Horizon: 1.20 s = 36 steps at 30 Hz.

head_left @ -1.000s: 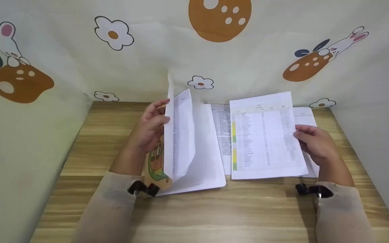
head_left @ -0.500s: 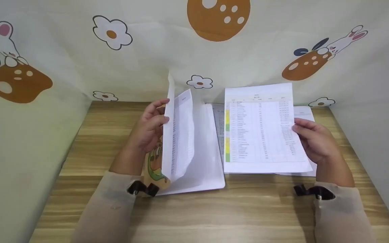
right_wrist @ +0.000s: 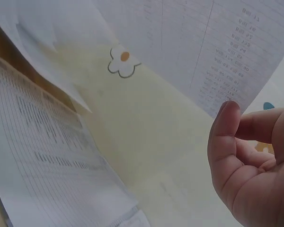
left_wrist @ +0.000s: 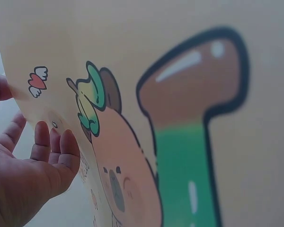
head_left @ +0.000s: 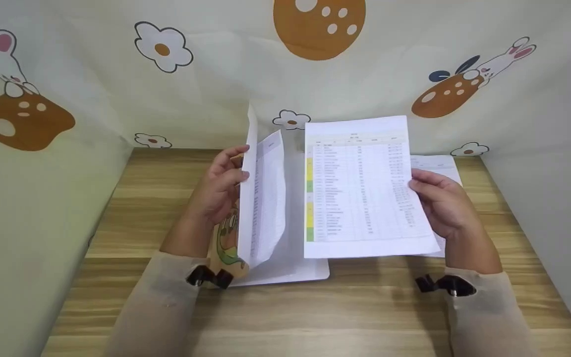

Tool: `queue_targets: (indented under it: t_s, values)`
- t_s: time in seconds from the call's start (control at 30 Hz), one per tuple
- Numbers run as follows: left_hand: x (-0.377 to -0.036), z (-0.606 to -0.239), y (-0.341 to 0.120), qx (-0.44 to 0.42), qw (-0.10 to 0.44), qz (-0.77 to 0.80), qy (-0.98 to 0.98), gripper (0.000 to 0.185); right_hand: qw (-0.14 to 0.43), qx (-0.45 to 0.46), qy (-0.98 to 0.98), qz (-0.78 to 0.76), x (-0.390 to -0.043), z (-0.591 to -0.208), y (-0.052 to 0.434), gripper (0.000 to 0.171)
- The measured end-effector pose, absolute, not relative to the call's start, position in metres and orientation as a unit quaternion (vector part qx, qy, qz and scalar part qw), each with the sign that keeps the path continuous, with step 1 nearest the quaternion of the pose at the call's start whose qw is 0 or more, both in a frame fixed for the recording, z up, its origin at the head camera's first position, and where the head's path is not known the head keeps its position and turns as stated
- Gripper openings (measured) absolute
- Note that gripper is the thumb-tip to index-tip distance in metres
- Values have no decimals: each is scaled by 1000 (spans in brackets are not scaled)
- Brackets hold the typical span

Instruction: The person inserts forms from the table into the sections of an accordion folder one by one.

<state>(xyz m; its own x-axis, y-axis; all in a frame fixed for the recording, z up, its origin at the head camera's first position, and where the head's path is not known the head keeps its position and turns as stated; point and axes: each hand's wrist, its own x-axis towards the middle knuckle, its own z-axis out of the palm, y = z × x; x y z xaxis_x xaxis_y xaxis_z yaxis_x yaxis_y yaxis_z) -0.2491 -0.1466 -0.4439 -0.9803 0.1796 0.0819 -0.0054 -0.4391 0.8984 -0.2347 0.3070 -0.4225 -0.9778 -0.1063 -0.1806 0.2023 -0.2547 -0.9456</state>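
Above the wooden table (head_left: 365,307): a white printed sheet with green and yellow marks (head_left: 360,188), lifted clear.
Right hand (head_left: 441,203): pinches that sheet's right edge, the page stretching leftward from the fingers.
Left hand (head_left: 216,191): props up the cartoon-printed folder cover (head_left: 228,238) with its upright white pages (head_left: 260,198).
Flat beneath: more printed sheets (head_left: 441,166).

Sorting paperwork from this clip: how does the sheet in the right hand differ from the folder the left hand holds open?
The sheet is single and lifted off the table, pinched by the right hand; the folder lies open, its cover propped upright by the left hand. The sheet carries colour-marked rows; the cover carries a cartoon. Both hold printed tables.
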Motion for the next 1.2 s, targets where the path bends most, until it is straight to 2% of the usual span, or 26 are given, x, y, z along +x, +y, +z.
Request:
queue_targets:
  t_s: [0.3, 1.2]
  values:
    - [-249, -444, -146, 88, 57, 836, 539, 52, 87, 34, 604, -792, -238, -422, 289, 19]
    - [-248, -443, -144, 86, 50, 842, 529, 51, 59, 20, 606, -793, -234, -419, 282, 22]
